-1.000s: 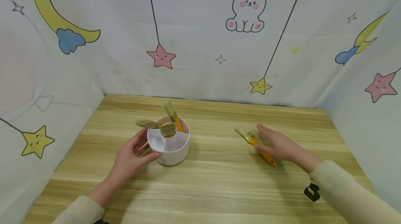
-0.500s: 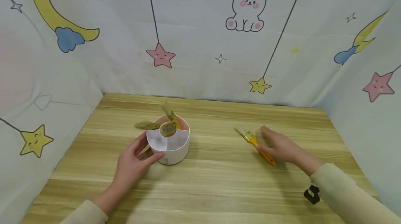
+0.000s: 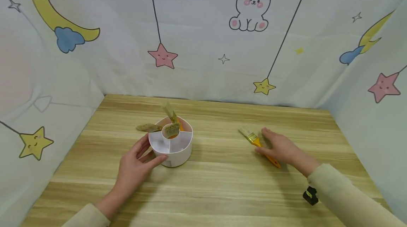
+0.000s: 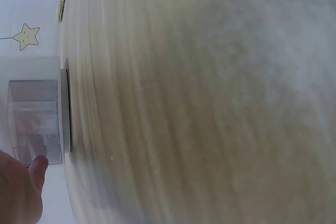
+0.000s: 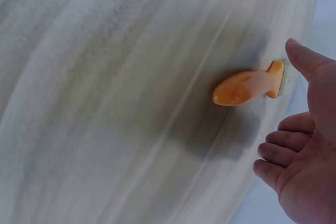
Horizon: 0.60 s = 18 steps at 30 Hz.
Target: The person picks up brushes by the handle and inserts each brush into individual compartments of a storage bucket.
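A white round organizer (image 3: 178,158) with several compartments stands on the table's left half. My left hand (image 3: 131,168) grips its left side, thumb on the front wall and fingers around the left; the left wrist view shows the thumb touching the see-through front. Inside are three paintbrushes, bristles up: one in the centre tube (image 3: 172,130), one leaning left (image 3: 148,127), one leaning back (image 3: 169,111). On the right, a paintbrush (image 3: 256,142) with an orange handle (image 5: 241,87) lies on the wood. Over that handle hovers my right hand (image 3: 281,149), fingers extended, apart from the brush in the right wrist view.
The wood-grain table (image 3: 216,191) is enclosed at the back and sides by a white printed cloth (image 3: 203,43). Bare wood lies between the organizer and the loose brush. A small black device (image 3: 310,196) sits at my right sleeve.
My right hand shifts slightly over the loose brush, its thumb now a little further left. My left thumb has slid slightly right along the organizer's front. The brushes stay almost in place.
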Available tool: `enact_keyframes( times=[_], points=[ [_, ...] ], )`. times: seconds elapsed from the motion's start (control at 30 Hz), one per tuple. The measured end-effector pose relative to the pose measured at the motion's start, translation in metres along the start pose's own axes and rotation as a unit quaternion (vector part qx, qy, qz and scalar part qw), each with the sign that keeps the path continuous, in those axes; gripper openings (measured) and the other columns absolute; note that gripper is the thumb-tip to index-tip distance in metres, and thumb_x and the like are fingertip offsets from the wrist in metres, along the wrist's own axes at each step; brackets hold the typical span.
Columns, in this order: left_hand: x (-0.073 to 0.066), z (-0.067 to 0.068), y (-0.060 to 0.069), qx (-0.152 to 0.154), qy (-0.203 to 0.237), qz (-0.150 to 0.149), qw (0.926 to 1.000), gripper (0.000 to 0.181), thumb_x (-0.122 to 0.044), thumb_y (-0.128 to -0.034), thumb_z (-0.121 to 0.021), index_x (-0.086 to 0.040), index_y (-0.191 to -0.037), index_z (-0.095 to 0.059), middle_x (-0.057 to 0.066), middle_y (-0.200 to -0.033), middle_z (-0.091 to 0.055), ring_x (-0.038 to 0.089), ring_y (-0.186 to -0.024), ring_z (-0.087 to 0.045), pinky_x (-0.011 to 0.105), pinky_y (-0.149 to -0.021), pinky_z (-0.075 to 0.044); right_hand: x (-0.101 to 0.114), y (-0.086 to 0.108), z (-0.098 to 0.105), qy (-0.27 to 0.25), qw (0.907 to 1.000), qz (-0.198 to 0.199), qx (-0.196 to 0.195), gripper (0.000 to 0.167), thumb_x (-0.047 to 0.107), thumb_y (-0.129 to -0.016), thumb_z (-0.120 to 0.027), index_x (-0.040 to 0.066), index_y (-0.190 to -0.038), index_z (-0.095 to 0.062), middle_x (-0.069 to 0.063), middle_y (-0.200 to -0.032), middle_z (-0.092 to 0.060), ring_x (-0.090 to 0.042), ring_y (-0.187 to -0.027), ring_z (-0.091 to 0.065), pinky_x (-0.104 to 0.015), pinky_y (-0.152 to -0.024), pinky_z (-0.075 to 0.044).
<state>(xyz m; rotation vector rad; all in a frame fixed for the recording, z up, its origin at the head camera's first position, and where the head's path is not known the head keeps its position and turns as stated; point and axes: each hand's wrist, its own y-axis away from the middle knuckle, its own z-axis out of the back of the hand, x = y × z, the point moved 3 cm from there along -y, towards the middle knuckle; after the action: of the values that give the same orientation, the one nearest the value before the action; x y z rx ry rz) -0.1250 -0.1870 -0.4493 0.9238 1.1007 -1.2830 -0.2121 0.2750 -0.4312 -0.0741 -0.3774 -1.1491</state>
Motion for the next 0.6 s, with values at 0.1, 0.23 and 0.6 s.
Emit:
enact_keyframes(
  times=[0.1, 0.23, 0.6],
  points=[
    [0.000, 0.000, 0.000, -0.001, 0.001, -0.003, 1.0000, 0.093, -0.014, -0.0841, -0.094, -0.004, -0.162, -0.045, 0.014, -0.163, -0.048, 0.033, -0.140, -0.057, 0.029, -0.101, -0.059, 0.001, 0.001, -0.004, 0.019, 0.9998, 0.003, -0.010, 0.083, 0.044, -0.102, -0.074, -0.013, -0.154, -0.045, -0.037, -0.157, -0.045, -0.054, -0.142, -0.048, -0.066, -0.117, -0.044],
    [0.000, 0.000, 0.000, -0.001, -0.001, -0.007, 1.0000, 0.092, -0.013, -0.0845, -0.094, -0.004, -0.162, -0.045, 0.015, -0.163, -0.049, 0.033, -0.140, -0.057, 0.029, -0.100, -0.059, -0.001, 0.003, -0.009, 0.045, 0.9984, 0.012, -0.031, 0.071, 0.037, -0.103, -0.075, -0.009, -0.151, -0.053, -0.034, -0.151, -0.053, -0.052, -0.137, -0.055, -0.065, -0.113, -0.048],
    [0.002, 0.001, 0.000, 0.006, -0.009, -0.006, 0.9999, 0.092, -0.015, -0.0856, -0.093, -0.005, -0.163, -0.044, 0.015, -0.163, -0.048, 0.033, -0.141, -0.056, 0.026, -0.101, -0.058, -0.002, 0.006, -0.016, 0.055, 0.9916, 0.071, -0.094, 0.044, 0.020, -0.101, -0.076, -0.003, -0.137, -0.069, -0.025, -0.137, -0.069, -0.045, -0.124, -0.068, -0.062, -0.103, -0.057]
  ],
)
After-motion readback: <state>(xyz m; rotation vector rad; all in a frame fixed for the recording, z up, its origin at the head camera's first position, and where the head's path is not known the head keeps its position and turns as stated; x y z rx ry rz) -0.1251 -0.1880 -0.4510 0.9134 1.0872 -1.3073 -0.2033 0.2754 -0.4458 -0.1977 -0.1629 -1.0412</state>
